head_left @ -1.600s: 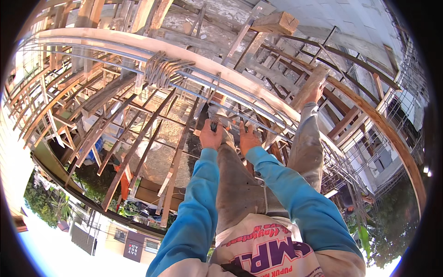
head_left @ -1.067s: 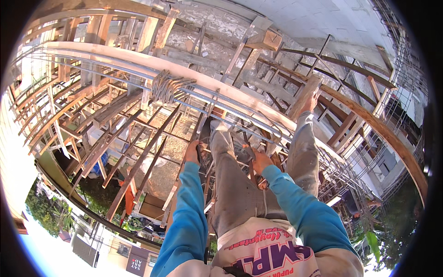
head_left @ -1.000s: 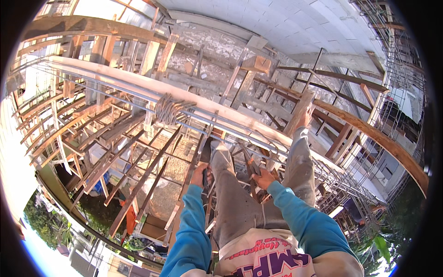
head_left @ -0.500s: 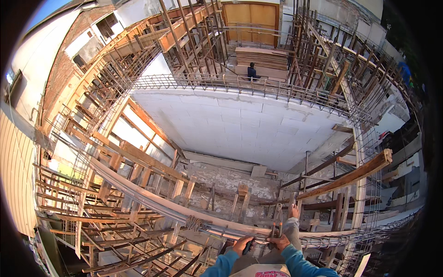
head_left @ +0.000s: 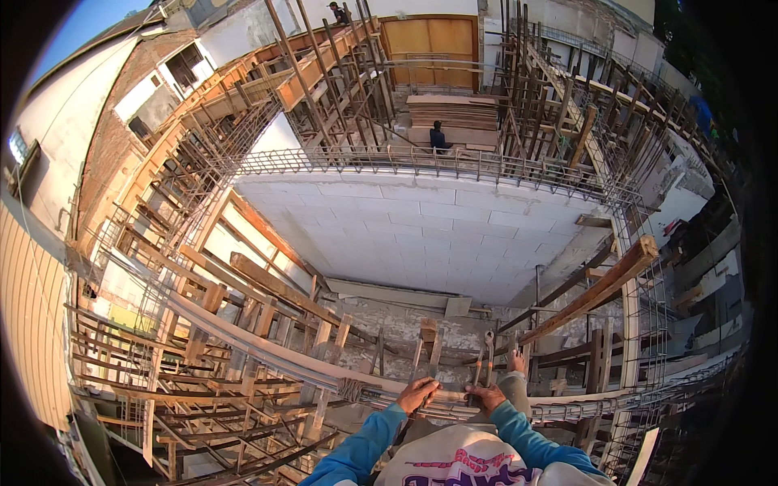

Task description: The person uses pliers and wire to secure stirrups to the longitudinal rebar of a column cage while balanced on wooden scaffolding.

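Note:
My left hand [head_left: 417,395] has its fingers curled at the edge of a long pale board [head_left: 267,340]; what they grip is unclear. My right hand [head_left: 490,398], right of it, is closed on a long-handled metal tool [head_left: 484,360] with orange parts, held upright. Steel bars [head_left: 320,374] run along the board, with a bundle of bent rods [head_left: 350,390] left of my hands. My bare right foot [head_left: 515,361] rests on timber beyond my right hand. My legs are partly hidden behind my shirt and arms.
Below is a deep space with a block wall [head_left: 413,227] topped by a rebar cage [head_left: 405,160]. Timber scaffolding [head_left: 203,405] fills the left; a thick beam [head_left: 600,283] slants up on the right. A co-worker [head_left: 439,138] is near stacked boards [head_left: 450,109]; another [head_left: 339,14] is higher up.
The view has lifted from my legs to the wall and site ahead. Both hands have moved up to the board; the dark object earlier seen in my left hand is now hard to see.

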Tool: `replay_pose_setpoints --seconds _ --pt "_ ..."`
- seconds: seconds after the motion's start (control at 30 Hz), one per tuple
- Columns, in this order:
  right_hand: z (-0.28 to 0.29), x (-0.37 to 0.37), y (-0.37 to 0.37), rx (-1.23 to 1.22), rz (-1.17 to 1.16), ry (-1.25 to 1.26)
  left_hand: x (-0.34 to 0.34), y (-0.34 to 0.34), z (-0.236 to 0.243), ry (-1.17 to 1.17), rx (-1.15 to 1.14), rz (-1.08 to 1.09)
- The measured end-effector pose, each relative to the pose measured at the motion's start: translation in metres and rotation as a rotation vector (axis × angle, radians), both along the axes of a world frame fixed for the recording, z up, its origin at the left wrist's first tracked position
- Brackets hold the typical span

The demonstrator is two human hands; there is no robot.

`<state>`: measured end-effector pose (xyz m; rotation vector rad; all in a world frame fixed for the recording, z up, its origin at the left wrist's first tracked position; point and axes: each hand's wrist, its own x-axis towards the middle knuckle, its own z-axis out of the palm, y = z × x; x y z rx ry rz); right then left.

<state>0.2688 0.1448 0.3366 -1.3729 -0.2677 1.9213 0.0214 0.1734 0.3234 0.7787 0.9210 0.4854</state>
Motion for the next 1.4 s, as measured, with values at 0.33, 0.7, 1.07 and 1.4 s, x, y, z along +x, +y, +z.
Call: replay_pose_setpoints --seconds 0.33,0.7,1.07,1.4 --pt "-0.004 -0.018 -0.021 0.010 -0.016 0.044 0.012 -0.025 0.007 -0.080 -0.137 0.094" --pt "-0.009 -0.010 -0.023 0.069 -0.015 -0.070 -0.001 -0.024 0.004 0.025 -0.067 0.012" --pt "0.002 -0.015 -0.047 0.225 0.328 -0.291 0.006 -0.042 0.013 0.233 0.070 -0.212" --pt "-0.049 0.013 -0.053 0.269 0.221 -0.698 -0.007 -0.052 -0.004 0.177 0.025 0.036"
